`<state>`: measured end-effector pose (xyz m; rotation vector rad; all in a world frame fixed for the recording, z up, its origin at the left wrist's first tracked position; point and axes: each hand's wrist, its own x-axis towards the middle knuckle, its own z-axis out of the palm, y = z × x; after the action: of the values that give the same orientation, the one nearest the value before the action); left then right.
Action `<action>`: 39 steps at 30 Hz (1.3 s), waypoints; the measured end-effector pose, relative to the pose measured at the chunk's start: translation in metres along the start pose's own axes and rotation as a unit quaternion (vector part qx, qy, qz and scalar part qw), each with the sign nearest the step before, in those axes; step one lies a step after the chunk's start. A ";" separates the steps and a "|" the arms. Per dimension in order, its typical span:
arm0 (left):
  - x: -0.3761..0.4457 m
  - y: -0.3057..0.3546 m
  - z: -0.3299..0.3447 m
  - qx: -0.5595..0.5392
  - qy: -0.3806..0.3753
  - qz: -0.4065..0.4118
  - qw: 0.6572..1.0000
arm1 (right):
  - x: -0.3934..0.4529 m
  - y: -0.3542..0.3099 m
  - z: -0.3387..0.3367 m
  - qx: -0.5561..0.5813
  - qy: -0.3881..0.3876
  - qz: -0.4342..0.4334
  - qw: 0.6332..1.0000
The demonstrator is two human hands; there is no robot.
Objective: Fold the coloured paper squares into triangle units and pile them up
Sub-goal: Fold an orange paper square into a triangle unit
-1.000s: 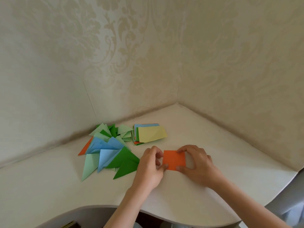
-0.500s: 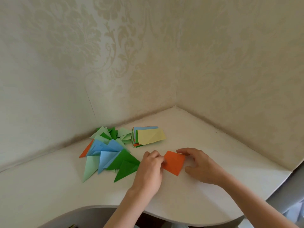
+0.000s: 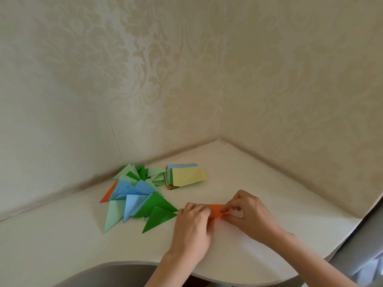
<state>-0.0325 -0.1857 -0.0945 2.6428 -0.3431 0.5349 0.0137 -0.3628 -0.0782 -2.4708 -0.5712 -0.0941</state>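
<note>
An orange paper (image 3: 217, 211) lies on the white corner table (image 3: 62, 241), bent upward between my two hands. My left hand (image 3: 191, 228) pinches its left side with curled fingers. My right hand (image 3: 249, 215) pinches its right part, fingers curled over it. Most of the sheet is hidden by the fingers. To the left lies a loose pile of folded triangles (image 3: 136, 195) in green, pale green, blue and one orange. Behind it sits a stack of unfolded squares (image 3: 187, 176) with a yellow sheet on top.
Wallpapered walls (image 3: 269, 90) close the table's back and right sides, meeting in a corner. The table's front edge curves inward just below my wrists. A grey surface (image 3: 360, 245) drops away at the far right.
The orange square lay flat and whole a second ago. It has since been turned and lifted into a fold, and my right hand has moved over it to pinch it.
</note>
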 end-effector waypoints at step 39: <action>0.011 -0.020 -0.001 -0.128 0.006 -0.162 0.978 | 0.009 0.006 0.017 0.074 -0.003 0.088 0.993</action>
<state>-0.0168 -0.1690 -0.0963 2.3779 0.0244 0.3711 0.0226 -0.3540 -0.0935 -2.3654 -0.3476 0.0250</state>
